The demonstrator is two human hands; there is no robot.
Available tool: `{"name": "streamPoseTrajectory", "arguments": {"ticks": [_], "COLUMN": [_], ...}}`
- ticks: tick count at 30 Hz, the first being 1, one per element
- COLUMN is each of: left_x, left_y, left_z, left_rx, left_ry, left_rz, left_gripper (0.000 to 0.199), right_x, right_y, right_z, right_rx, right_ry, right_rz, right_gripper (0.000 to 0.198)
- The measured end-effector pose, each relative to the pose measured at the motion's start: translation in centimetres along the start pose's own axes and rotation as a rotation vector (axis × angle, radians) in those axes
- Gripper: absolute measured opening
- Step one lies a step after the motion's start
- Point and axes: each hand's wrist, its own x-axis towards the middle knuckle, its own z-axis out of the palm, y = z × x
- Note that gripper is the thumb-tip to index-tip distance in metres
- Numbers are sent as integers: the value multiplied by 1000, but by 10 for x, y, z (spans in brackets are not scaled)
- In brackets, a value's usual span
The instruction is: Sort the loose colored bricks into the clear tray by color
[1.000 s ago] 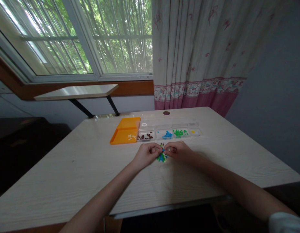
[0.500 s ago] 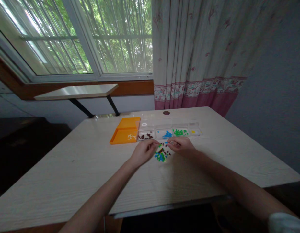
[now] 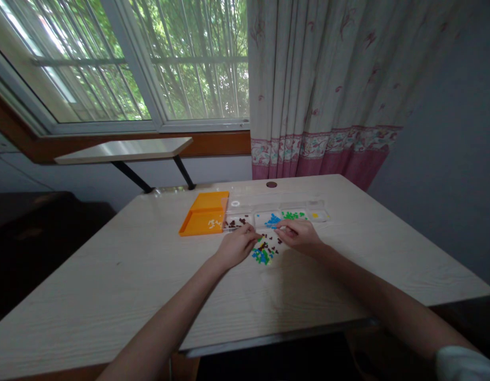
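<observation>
Blue and green pieces (image 3: 263, 257) lie before the clear tray (image 3: 262, 221); left hand (image 3: 237, 246) beside them, right hand (image 3: 300, 234), apart, at the tray's near edge, grips unclear. Sorting seems underway; next likely calls for delicate pinching.

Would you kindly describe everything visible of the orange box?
The orange box looks plastic and lies open on the table. A ridge parts its far and near halves; small white pieces lie at the near half's right. Its right edge meets or underlies the clear tray; which is unclear. The left hand is apart from it.
</observation>
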Motion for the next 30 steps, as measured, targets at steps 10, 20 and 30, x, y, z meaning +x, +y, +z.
{"name": "streamPoseTrajectory", "arguments": {"ticks": [10, 20, 30], "left_x": [-5, -4, -4], "left_y": [-1, -2, -1], "left_z": [-6, -1, -1], "left_rx": [-23, -61, -80], "left_ry": [-13, 7, 49], "left_rz": [25, 21, 7], "left_gripper": [26, 25, 25], "right_x": [1, 0, 5], "right_y": [4, 9, 18], "right_z": [-4, -3, 3], "right_rx": [-24, -24, -154], "right_ry": [72, 106, -46], "right_rz": [3, -6, 142], "right_gripper": [23, 25, 24]}}
